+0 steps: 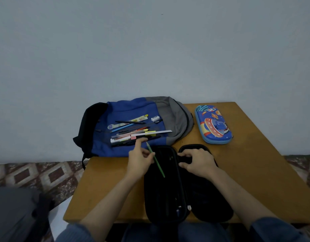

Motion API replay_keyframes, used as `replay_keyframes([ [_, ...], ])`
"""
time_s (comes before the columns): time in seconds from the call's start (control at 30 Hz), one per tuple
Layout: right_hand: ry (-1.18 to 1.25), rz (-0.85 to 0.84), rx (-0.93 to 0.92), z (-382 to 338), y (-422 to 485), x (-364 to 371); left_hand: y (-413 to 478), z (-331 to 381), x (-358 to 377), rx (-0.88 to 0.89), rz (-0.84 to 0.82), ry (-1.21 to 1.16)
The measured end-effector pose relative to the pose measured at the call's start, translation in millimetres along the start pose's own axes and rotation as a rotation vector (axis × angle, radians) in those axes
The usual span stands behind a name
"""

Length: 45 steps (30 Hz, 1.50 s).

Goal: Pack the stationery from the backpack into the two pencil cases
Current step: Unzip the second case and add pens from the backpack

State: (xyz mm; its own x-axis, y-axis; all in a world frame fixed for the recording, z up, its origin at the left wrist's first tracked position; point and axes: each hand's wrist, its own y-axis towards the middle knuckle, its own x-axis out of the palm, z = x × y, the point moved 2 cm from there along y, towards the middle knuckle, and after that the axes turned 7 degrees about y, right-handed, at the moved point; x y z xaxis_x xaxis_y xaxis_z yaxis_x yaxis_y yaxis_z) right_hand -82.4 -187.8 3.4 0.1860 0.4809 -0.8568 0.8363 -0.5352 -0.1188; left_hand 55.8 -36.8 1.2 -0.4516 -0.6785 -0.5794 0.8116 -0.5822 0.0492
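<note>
Left hand [142, 158] pinched one green pencil [156, 159] between thumb and fingers, its index finger pointing towards the backpack. The pencil slanted above the left half of the black case [165, 189]. Right hand [197, 161] had its fingers curled over the far end of that case's right half, gripping it.

One wall [150, 49] closed the far side, with the backpack almost against it. One patterned floor [37, 173] showed to the left and right. One brown tabletop [255, 172] carried everything. Its right part and its near left corner were bare wood, leaving room beside both arms.

One backpack [129, 109], blue, grey and black, lay flat on the far left corner and overhung the left edge. Its near edge lay just beyond the black case.

There were two cases. The black one lay open in two halves at the near edge, directly before the person. The blue case [213, 124], printed with a rocket, lay zipped at the far right, apart from the backpack and the black case.

On the backpack lay a loose pile of pens and pencils [129, 131], overlapping too much for a sure count. There were also one white ruler [154, 133], one patterned ruler [128, 121], one eraser [155, 118] and one dark sharpener [157, 121] just beside it. The pile lay just beyond the left hand's fingertips.
</note>
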Motion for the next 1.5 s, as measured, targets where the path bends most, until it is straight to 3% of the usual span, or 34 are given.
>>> replay_keyframes([
  [0.13,0.016,0.001,-0.001,1,0,1,-9,-3,14,-0.152,-0.253,-0.107],
  [0.23,0.016,0.005,0.008,2,0,2,-10,-2,14,-0.177,-0.355,-0.058],
  [0.37,0.014,0.004,0.006,2,1,3,-7,0,11,-0.178,-0.38,0.016],
  [0.67,0.006,0.008,0.001,1,1,2,-3,4,16,-0.233,-0.261,-0.022],
  [0.97,-0.004,0.003,0.004,1,2,1,-23,12,22,-0.234,-0.599,-0.014],
  [1.1,-0.016,0.012,0.008,1,1,2,-27,15,23,-0.308,-0.518,-0.112],
  [1.2,-0.013,0.02,0.005,1,0,2,-29,17,23,-0.294,-0.488,-0.05],
  [1.33,-0.037,0.013,-0.002,-2,3,-2,-28,16,26,-0.269,-0.542,0.163],
  [1.43,-0.058,0.004,-0.005,-3,5,-3,-18,16,24,-0.121,-0.44,0.498],
  [1.5,-0.06,0.01,-0.009,-2,5,-3,-7,17,18,-0.025,-0.334,0.556],
])
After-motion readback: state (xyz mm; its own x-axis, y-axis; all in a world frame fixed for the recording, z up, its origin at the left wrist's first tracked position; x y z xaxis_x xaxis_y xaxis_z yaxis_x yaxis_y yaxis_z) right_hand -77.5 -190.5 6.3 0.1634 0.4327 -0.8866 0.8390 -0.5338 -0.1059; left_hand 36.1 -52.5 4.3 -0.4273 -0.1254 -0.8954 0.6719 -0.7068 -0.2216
